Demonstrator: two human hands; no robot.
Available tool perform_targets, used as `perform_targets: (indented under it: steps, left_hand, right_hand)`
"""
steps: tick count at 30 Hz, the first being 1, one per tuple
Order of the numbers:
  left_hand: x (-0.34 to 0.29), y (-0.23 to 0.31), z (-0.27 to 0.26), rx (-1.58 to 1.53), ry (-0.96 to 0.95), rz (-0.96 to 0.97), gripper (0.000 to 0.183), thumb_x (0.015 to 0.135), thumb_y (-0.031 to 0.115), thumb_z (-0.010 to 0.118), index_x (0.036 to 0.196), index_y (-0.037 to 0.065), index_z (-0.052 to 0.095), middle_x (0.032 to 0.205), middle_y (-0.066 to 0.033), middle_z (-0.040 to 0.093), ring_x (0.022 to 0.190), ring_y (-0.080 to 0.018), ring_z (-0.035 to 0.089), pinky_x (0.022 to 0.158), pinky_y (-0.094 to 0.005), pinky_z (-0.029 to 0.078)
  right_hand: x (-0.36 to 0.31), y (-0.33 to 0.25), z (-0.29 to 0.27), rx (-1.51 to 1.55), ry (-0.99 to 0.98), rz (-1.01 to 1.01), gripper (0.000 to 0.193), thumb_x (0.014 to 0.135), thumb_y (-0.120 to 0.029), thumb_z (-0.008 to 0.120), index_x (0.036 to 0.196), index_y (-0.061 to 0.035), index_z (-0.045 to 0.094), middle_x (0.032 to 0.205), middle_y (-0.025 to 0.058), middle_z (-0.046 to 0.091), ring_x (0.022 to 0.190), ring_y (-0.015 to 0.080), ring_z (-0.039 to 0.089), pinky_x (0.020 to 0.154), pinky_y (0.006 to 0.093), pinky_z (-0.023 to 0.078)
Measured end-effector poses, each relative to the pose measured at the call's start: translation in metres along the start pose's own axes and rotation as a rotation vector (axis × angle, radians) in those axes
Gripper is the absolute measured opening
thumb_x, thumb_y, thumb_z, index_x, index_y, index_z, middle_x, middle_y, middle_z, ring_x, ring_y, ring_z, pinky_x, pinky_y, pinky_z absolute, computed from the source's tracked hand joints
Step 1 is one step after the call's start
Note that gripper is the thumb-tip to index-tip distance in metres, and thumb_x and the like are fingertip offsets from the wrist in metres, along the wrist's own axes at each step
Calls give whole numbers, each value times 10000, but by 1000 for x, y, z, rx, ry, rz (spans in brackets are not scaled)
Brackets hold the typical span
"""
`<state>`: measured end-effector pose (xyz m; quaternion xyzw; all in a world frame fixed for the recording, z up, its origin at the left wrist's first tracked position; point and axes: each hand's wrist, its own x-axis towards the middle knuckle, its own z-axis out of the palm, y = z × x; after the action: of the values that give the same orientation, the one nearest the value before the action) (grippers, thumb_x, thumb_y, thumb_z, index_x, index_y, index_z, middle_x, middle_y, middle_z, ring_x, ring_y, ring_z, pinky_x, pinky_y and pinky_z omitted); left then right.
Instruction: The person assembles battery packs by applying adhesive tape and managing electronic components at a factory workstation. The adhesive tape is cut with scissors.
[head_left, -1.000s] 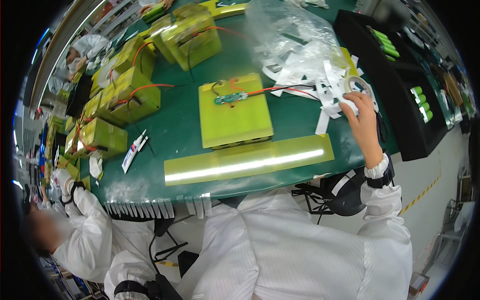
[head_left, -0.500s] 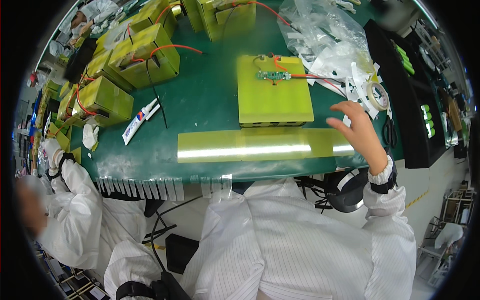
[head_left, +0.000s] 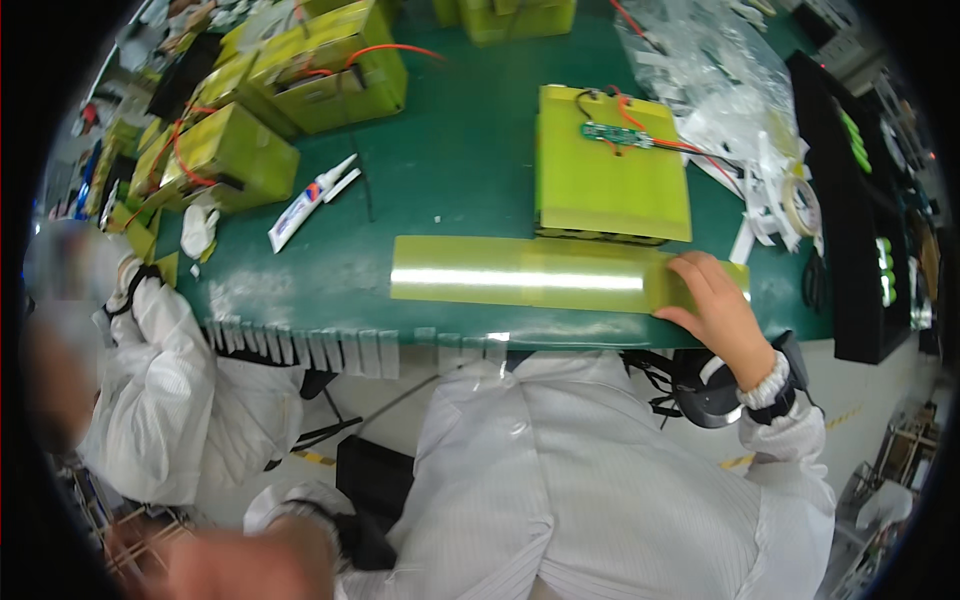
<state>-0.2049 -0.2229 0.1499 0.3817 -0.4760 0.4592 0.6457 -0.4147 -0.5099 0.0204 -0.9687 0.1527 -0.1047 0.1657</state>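
Note:
A long, shiny yellow-green strip [head_left: 480, 272] lies flat along the near part of the table. Over its right end is my right hand [head_left: 722, 312], fingers curved and thumb spread apart, seeming to touch the strip. My left hand [head_left: 245, 562] is low at the left, away from the table and smeared by motion, so its fingers cannot be read. Just beyond the strip sits a yellow-green wrapped battery pack [head_left: 610, 190]. On its top are a small green circuit board [head_left: 615, 135] and red and black wires.
More wrapped packs [head_left: 235, 155] with wires stand at the left, near a glue tube [head_left: 305, 208]. Clear tape pieces [head_left: 345, 352] hang along the front edge. A tape roll [head_left: 800, 206], scissors [head_left: 814, 282] and a black tray [head_left: 850, 270] are right. A co-worker's sleeve [head_left: 165, 350] is left.
My right hand has come down onto the strip's right end. My left hand has entered at the lower left. The view has shifted, so the table's things sit farther right in it.

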Motion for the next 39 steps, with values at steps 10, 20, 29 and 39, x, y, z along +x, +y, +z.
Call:
perform_targets:
  steps: [10, 20, 29, 39]
  left_hand:
    - [-108, -47, 51, 268, -1560, -290, 607, 656, 390, 707, 1089, 27, 484, 1178, -121, 478, 1195, -270, 377, 950, -514, 244]
    - [-132, -80, 93, 273, -1186, -253, 353, 660, 173, 715, 984, 136, 580, 944, 26, 579, 933, -138, 541, 893, -455, 320]
    - [-145, -84, 99, 172, -1167, -415, 271, 696, 184, 697, 942, 120, 605, 1010, 0, 565, 806, -161, 570, 806, -367, 376]
    - [-140, -92, 104, 132, -1250, -561, 249, 721, 192, 680, 958, 129, 637, 837, -9, 593, 703, -216, 538, 721, -315, 391]
  right_hand:
    - [9, 5, -9, -253, 153, -507, 334, 657, -53, 692, 957, 9, 560, 932, 130, 584, 793, 261, 594, 627, 327, 499]
    - [35, 10, -1, -145, 522, -211, 281, 663, 54, 663, 934, -10, 619, 980, 100, 578, 916, 289, 550, 763, 359, 457]
    - [37, 10, -2, -21, 512, -157, 258, 675, 36, 669, 925, -9, 624, 980, 99, 590, 850, 253, 573, 714, 322, 469]
    - [47, 8, -22, 167, 296, 47, 290, 692, -22, 676, 978, -45, 630, 1081, 83, 559, 957, 263, 536, 828, 322, 432]
